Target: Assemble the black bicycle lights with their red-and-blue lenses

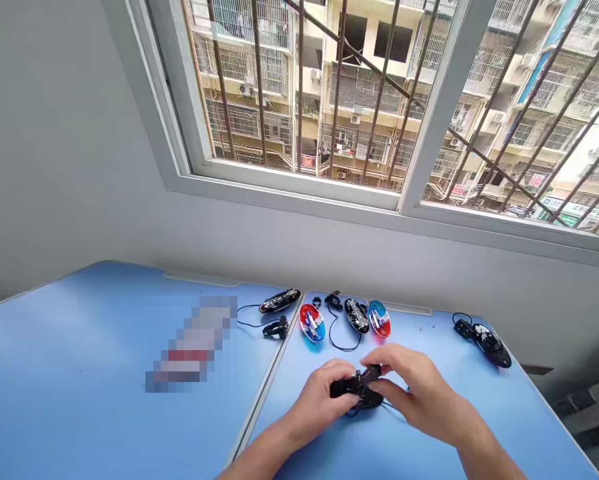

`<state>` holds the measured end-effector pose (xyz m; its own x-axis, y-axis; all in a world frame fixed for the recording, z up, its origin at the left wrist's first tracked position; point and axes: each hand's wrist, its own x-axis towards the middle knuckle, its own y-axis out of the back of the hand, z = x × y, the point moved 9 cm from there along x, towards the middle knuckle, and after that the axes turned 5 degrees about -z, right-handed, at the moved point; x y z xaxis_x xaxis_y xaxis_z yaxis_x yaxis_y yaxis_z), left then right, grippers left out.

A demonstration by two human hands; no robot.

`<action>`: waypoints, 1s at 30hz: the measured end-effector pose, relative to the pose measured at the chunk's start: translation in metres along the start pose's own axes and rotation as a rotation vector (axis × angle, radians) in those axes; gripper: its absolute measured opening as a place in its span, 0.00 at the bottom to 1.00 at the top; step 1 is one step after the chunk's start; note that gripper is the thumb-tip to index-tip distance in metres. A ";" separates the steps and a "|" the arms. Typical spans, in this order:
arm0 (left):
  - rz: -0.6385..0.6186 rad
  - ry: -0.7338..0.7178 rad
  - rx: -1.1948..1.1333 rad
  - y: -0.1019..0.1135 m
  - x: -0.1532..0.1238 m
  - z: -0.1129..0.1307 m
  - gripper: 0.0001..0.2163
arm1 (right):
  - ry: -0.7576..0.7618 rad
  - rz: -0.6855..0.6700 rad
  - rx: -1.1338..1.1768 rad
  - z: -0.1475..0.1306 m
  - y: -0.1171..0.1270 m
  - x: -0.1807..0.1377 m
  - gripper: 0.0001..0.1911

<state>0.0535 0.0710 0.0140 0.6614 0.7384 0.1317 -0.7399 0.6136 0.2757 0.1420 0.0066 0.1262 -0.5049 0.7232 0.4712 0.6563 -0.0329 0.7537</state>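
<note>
Near the front of the blue table, both my hands work on a small black oval device [369,400] with a thin black cable. My left hand [322,398] pinches its left side, thumb and fingers closed round a dark part. On the other side, my right hand [413,387] grips a short black piece [372,375] between thumb and fingers at the device's upper right. The fingers partly cover the joint between these parts, so I cannot tell whether they are fastened.
Along the back of the blue table [129,373] lie black oval units [356,315] with cables, a black clamp [276,328] and red-and-blue shells [312,323]. Another black oval unit [492,345] sits at right. A blurred item [194,347] lies left of the table seam. Behind is a barred window.
</note>
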 end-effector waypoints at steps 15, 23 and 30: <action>0.023 0.025 -0.034 0.002 0.000 -0.005 0.02 | 0.090 0.140 -0.153 -0.009 -0.003 0.005 0.07; 0.011 0.031 -0.060 0.001 0.000 -0.005 0.04 | 0.080 0.103 -0.166 -0.011 -0.003 0.009 0.07; 0.026 0.025 -0.069 0.002 0.002 -0.003 0.04 | 0.076 -0.097 0.046 -0.017 0.002 0.005 0.16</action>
<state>0.0526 0.0747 0.0116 0.6395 0.7603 0.1139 -0.7638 0.6115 0.2065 0.1307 -0.0018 0.1378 -0.6072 0.6671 0.4316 0.6263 0.0675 0.7767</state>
